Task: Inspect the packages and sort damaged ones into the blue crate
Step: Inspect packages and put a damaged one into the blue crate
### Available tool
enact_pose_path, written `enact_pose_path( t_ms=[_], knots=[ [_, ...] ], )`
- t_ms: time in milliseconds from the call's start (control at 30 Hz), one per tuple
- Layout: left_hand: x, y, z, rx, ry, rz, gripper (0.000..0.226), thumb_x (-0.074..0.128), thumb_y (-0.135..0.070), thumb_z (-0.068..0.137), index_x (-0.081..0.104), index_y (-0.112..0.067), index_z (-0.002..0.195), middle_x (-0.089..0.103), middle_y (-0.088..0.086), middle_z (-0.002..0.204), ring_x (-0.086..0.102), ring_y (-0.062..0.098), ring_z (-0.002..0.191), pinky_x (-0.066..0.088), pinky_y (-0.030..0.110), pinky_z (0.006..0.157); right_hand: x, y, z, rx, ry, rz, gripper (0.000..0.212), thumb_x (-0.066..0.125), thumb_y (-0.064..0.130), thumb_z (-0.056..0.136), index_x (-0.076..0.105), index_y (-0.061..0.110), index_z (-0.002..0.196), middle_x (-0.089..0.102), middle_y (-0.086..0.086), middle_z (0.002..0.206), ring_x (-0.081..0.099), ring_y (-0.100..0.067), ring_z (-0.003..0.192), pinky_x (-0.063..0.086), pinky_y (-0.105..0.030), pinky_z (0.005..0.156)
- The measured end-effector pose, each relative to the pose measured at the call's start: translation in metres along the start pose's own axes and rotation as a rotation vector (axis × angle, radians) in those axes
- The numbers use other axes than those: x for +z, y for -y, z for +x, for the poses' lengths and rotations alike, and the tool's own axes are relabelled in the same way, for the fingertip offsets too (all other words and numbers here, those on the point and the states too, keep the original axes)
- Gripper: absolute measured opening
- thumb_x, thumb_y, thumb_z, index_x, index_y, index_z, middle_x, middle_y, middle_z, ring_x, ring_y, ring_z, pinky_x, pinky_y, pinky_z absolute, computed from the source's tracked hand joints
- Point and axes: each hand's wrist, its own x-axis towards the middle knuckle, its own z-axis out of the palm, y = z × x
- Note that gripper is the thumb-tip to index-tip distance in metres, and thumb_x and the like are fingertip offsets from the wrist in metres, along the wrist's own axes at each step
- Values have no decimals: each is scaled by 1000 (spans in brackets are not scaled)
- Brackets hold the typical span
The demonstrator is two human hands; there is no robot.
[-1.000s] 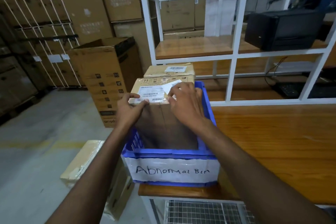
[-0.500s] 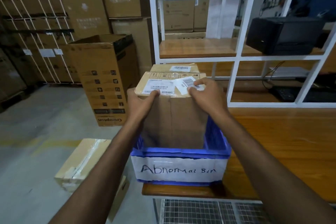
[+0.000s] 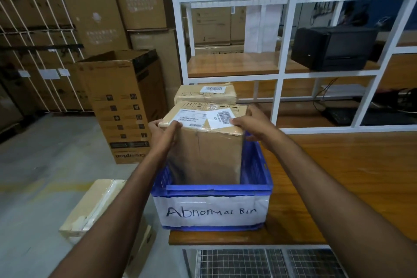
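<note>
Both hands, left hand (image 3: 163,135) and right hand (image 3: 255,126), are gripping the stiff, likely weighty package (image 3: 204,142) by its top corners inside the blue crate (image 3: 212,189).

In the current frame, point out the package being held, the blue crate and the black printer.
held package (image 3: 207,156), head view, on its plain front face.
blue crate (image 3: 262,165), head view, on its right wall.
black printer (image 3: 331,48), head view, on its front panel.

One head-worn view — looking forward and down, close over the blue crate (image 3: 212,187).
</note>
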Motion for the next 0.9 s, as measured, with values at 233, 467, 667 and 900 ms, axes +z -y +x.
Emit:
enact_pose_path(
  t_ms=[233,467,667,900],
  knots=[
    [-12,-1,6,18,126,66,53,67,-30,97,32,-25,136,51,5,138,56,12,115,54,32,83,0,-20,44,-12,-156,-31,86,85,42,73,42,25,145,47,-1,141,47,-22,129,44,-44,111],
    [50,5,-66,-65,76,176,144,70,-83,70,-26,-23,159,-10,1,173,9,27,159,18,49,127,6,-13,69,-60,-35,-48,43,78,42,62,80,9,90,79,-4,86,75,-23,89,58,-41,79],
    [79,-12,-86,55,85,233,152,80,-71,70,-29,-10,156,-28,4,169,-17,17,157,-1,38,129,-4,-3,39,-141,-154,7,25,79,42,69,77,22,83,77,7,87,72,-17,91,59,-43,86],
    [45,-94,-89,281,187,273,152,80,-88,50,-9,-36,162,16,-4,171,27,18,154,33,47,122,-39,58,-10,-339,-251,115,18,71,41,85,77,24,88,71,10,91,65,-14,96,52,-36,77]
  ],
)
